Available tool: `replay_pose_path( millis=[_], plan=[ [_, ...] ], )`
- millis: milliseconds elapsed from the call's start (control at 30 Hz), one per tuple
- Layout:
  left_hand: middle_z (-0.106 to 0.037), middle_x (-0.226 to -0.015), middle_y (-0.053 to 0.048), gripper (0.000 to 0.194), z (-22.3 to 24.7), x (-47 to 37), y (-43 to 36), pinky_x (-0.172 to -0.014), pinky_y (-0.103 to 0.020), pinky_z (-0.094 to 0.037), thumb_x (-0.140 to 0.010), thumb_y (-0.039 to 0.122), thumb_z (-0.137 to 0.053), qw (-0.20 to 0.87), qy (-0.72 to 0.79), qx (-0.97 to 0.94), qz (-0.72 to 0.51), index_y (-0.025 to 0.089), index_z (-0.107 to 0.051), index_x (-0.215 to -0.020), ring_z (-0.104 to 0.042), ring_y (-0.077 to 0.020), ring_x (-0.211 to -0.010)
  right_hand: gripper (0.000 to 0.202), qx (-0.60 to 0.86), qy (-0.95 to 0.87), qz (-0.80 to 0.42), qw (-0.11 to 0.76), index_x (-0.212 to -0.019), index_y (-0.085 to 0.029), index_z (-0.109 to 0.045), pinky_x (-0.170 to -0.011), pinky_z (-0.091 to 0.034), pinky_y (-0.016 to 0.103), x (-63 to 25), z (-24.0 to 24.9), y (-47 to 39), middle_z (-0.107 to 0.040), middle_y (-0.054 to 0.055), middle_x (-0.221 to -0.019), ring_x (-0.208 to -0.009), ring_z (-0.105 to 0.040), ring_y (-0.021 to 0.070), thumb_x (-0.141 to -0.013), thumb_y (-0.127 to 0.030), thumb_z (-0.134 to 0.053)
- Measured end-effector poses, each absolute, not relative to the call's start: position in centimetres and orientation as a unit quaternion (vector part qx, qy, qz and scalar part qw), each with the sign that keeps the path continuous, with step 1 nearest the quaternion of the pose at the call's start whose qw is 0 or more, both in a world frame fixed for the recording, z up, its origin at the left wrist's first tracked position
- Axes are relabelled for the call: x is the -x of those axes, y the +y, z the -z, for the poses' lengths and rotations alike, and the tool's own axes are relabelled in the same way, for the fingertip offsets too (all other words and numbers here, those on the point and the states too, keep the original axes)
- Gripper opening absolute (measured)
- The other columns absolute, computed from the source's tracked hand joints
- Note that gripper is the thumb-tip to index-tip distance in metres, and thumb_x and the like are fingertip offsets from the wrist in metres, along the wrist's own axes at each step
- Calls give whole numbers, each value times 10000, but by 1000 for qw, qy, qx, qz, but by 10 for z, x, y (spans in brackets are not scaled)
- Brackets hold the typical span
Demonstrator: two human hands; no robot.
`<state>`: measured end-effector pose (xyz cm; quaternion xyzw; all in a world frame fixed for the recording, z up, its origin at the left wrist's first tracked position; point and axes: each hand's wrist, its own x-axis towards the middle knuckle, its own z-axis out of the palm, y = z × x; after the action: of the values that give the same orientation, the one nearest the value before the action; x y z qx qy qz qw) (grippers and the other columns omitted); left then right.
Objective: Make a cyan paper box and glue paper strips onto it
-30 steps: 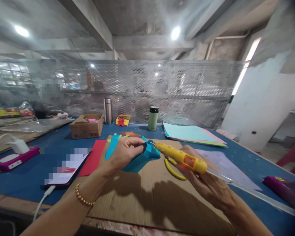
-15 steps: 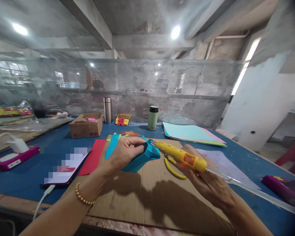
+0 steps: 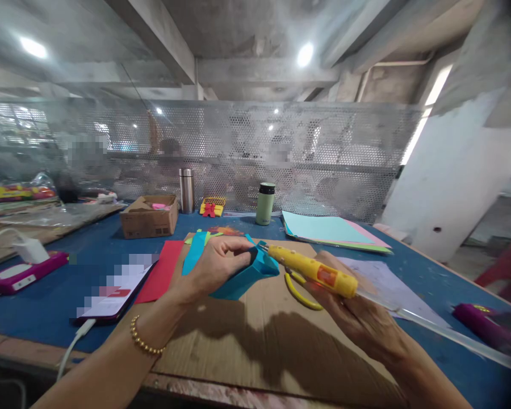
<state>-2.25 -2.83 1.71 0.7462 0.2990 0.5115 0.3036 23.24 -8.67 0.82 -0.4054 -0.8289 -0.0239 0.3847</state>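
Note:
My left hand (image 3: pixel 217 264) pinches a folded blue paper piece (image 3: pixel 242 283), shaped like a small open box or bag, above the cardboard sheet (image 3: pixel 221 346). In my right hand (image 3: pixel 344 301) is a yellow hot glue gun (image 3: pixel 310 270), with a long clear glue stick (image 3: pixel 434 326) trailing from its back end. The gun's metal nozzle touches or almost touches the upper edge of the blue paper; I cannot tell which. Beneath my right hand lies a yellow-handled tool (image 3: pixel 302 294), partly hidden. A blue paper strip (image 3: pixel 195 255) shows behind my left wrist.
Left are red paper (image 3: pixel 159 272), a phone (image 3: pixel 119 292) on a cable and a purple power strip (image 3: pixel 29 272). Behind stand a cardboard box (image 3: pixel 149 218), a steel flask (image 3: pixel 187 193) and a green bottle (image 3: pixel 265 204). Coloured sheets (image 3: pixel 327 227) and lilac paper (image 3: pixel 383 284) lie right.
The blue paper piece has shifted very slightly at its right end, near the nozzle. Both hands keep nearly the same place and hold.

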Motion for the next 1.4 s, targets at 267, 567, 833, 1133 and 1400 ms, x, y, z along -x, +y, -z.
replay_pose_path(
  millis=[267, 567, 833, 1133, 1400],
  plan=[
    [-776, -814, -59, 187, -16, 23, -28, -713, -268, -546, -793, 233, -647, 310, 297, -739, -519, 158, -813, -837, -681, -185, -776, 185, 432, -819, 19, 378, -819, -255, -482, -537, -439, 312, -231, -11, -89, -581, 11, -738, -578, -513, 174, -978, -349, -478],
    [-765, -767, -38, 180, -21, 21, -32, -684, -237, -537, -776, 182, -644, 306, 292, -747, -513, 163, -818, -819, -667, -160, -731, 121, 410, -827, 30, 383, -908, -263, -541, -588, -474, 303, -236, -5, -84, -587, 13, -795, -649, -552, 174, -988, -335, -487],
    [-781, -829, -56, 195, -15, 24, -27, -734, -270, -555, -796, 254, -671, 332, 295, -726, -525, 164, -824, -877, -687, -186, -795, 223, 423, -825, 26, 374, -844, -256, -537, -571, -459, 337, -233, -10, -87, -616, 41, -775, -603, -541, 190, -994, -390, -441],
    [-764, -749, -39, 153, -21, 21, -34, -633, -227, -535, -770, 221, -672, 329, 301, -726, -524, 161, -812, -784, -657, -157, -692, 165, 417, -823, 38, 383, -944, -260, -594, -584, -484, 320, -239, 0, -83, -655, 47, -878, -706, -603, 205, -986, -374, -482],
    [-772, -782, -54, 162, -16, 23, -28, -670, -260, -548, -780, 248, -686, 348, 307, -711, -528, 166, -819, -823, -676, -178, -736, 183, 420, -825, 33, 377, -880, -258, -581, -573, -489, 316, -236, -6, -84, -647, 32, -814, -645, -581, 185, -985, -366, -477]
  ],
)
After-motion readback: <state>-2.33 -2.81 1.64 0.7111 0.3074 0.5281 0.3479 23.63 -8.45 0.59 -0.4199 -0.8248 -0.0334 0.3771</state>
